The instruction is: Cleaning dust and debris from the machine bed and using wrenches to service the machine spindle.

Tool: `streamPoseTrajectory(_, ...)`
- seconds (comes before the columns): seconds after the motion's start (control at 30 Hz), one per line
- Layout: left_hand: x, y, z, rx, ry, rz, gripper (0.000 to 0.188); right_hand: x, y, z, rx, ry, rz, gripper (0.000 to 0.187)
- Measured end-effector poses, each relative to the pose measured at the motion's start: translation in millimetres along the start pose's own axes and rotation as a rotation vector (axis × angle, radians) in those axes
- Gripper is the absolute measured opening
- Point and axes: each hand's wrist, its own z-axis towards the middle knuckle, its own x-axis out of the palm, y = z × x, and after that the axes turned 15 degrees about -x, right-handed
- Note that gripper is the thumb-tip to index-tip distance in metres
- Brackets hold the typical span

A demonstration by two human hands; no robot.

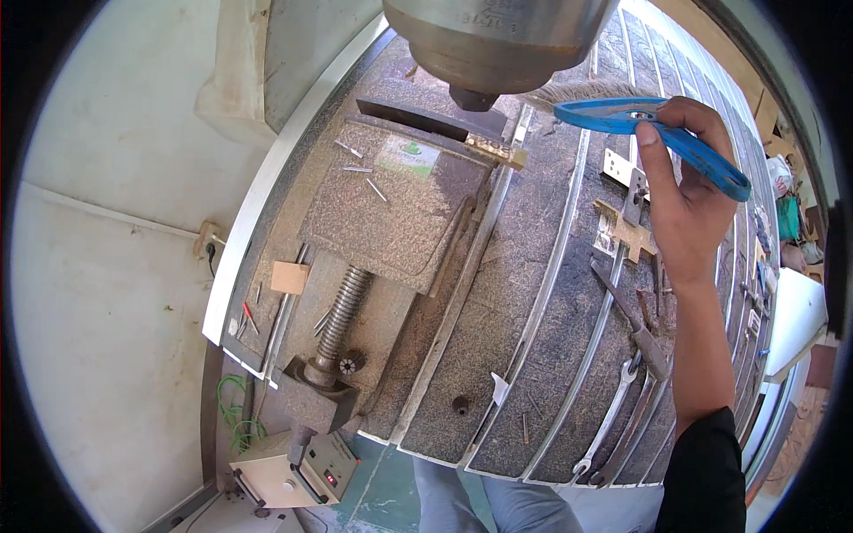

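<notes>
Blue at the handle, held up at the right: a brush, caught between thumb and curled fingers of the right hand. Closed firmly around the handle's middle, with the rear loop slanting down to the right across the palm and the front end reaching left beyond the thumb. Out of view, the left hand; cannot tell how open or closed. Along the far side of the front end, pale grey bristles, pointing left toward the metal spindle; close in the view, but no telling whether touching.

Left of the right hand and wrist, on the slotted desk: a white plate with small holes, and just below, a brass-coloured cross-shaped piece. Nearer the body, left of the forearm: a dark long tool and a silver wrench.

Well apart from the brush, over to the left: a heavy vise, speckled with chips, bearing three thin metal pins and a green-and-white sticker. Below on the vise, a thick threaded screw, with a slotted collet just beside its lower end.
</notes>
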Motion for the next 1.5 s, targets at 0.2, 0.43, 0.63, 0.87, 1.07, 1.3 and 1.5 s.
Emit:
streamPoseTrajectory(0.2, -0.2, 10.4, 1.4, -0.011, -0.005, -0.011, 0.033, 5.3, 2.0, -5.7, -0.022, 0.025, -0.014, 0.019)
streamPoseTrajectory(0.43, 0.0, 16.6, 4.2, -0.033, -0.006, -0.01, 0.033, 15.9, 10.5, -17.3, 0.051, 0.08, 0.075, 0.018)
streamPoseTrajectory(0.63, 0.8, 24.0, 2.3, -0.05, -0.012, -0.02, 0.033, 22.3, 21.2, -23.1, 0.182, 0.087, 0.46, 0.019)
streamPoseTrajectory(0.87, 4.2, 28.8, 3.4, -0.063, -0.014, -0.033, 0.032, 7.2, 6.3, -20.5, 0.085, 0.05, 0.013, 0.017)
streamPoseTrajectory(1.07, 7.4, 32.1, 3.4, -0.072, -0.018, -0.043, 0.032, 2.4, 19.2, -25.8, -0.178, 0.276, -0.252, 0.019)
streamPoseTrajectory(1.3, 11.5, 30.7, 6.7, -0.081, -0.017, -0.041, 0.031, 4.8, 36.2, -62.7, -0.076, 0.669, -0.316, 0.018)
streamPoseTrajectory(1.5, 24.8, 32.9, 22.4, -0.089, -0.004, -0.052, 0.031, -2.6, 54.9, -58.6, 0.071, 1.128, -0.079, 0.037)
